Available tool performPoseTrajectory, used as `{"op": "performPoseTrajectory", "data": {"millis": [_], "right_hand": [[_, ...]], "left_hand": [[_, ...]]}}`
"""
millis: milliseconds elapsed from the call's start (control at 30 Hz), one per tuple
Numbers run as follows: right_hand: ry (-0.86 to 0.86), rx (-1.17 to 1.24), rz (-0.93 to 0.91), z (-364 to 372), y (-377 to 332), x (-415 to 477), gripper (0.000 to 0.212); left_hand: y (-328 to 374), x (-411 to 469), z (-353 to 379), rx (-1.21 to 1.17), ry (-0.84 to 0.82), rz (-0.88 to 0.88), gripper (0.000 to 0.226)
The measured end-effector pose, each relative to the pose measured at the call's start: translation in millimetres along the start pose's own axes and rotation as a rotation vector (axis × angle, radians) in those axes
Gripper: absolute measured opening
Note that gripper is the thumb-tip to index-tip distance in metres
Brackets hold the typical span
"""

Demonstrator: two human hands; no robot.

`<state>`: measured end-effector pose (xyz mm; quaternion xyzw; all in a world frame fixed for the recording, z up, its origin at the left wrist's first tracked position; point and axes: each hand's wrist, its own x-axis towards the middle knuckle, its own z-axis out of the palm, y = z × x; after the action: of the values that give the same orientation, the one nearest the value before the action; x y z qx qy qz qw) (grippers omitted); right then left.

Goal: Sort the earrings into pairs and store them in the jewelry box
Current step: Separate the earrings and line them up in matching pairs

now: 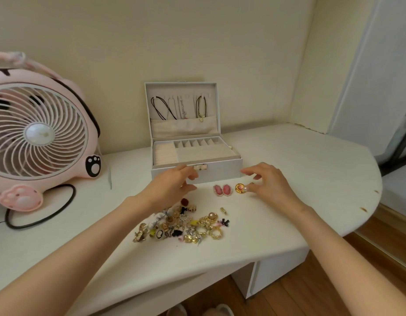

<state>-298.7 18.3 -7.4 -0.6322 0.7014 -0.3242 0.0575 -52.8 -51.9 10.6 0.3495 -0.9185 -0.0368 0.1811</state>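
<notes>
The white jewelry box (pixel 220 174) stands open at the back of the desk, with necklaces hanging in its lid and bare beige compartments. A mixed pile of earrings (pixel 181 226) lies on the desk in front of it. Two pink oval earrings (pixel 222 189) lie side by side, and a round gold earring with a pink centre (pixel 240 187) sits just to their right. My right hand (pixel 270 185) is beside it, thumb and fingers pinching a second small gold earring (pixel 251 184), which is mostly hidden. My left hand (pixel 172 185) hovers over the desk by the box front, fingers loosely curled, holding nothing.
A pink cat-themed desk fan (pixel 37 133) stands at the left with its black cable (pixel 49 215) looping over the desk. The white desk (pixel 311 179) has a curved right edge that drops to a wooden floor. The wall is close behind the box.
</notes>
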Motion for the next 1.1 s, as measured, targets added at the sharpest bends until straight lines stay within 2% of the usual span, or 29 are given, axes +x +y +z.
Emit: {"op": "performPoseTrajectory", "data": {"millis": [367, 600, 667, 833, 1100], "right_hand": [[-0.119, 0.114, -0.242, 25.7, -67.4, -18.2, 0.029], [-0.191, 0.135, -0.272, 41.5, -85.2, -19.7, 0.022], [-0.206, 0.148, -0.281, 46.5, -90.9, -19.6, 0.02], [-0.248, 0.131, -0.316, 58.9, -108.5, -18.1, 0.016], [-0.294, 0.043, -0.37, 64.7, -124.1, -13.5, 0.02]], "left_hand": [[-36.3, -32.6, -14.9, -0.172, 0.015, -0.076, 0.013], [-51.9, -47.0, -16.0, -0.283, 0.064, -0.17, 0.004], [-56.0, -48.6, -21.6, -0.296, 0.028, -0.19, 0.004], [-56.9, -51.7, -30.2, -0.279, -0.203, -0.159, 0.009], [-57.4, -50.3, -29.0, -0.106, -0.254, -0.167, 0.007]]}}
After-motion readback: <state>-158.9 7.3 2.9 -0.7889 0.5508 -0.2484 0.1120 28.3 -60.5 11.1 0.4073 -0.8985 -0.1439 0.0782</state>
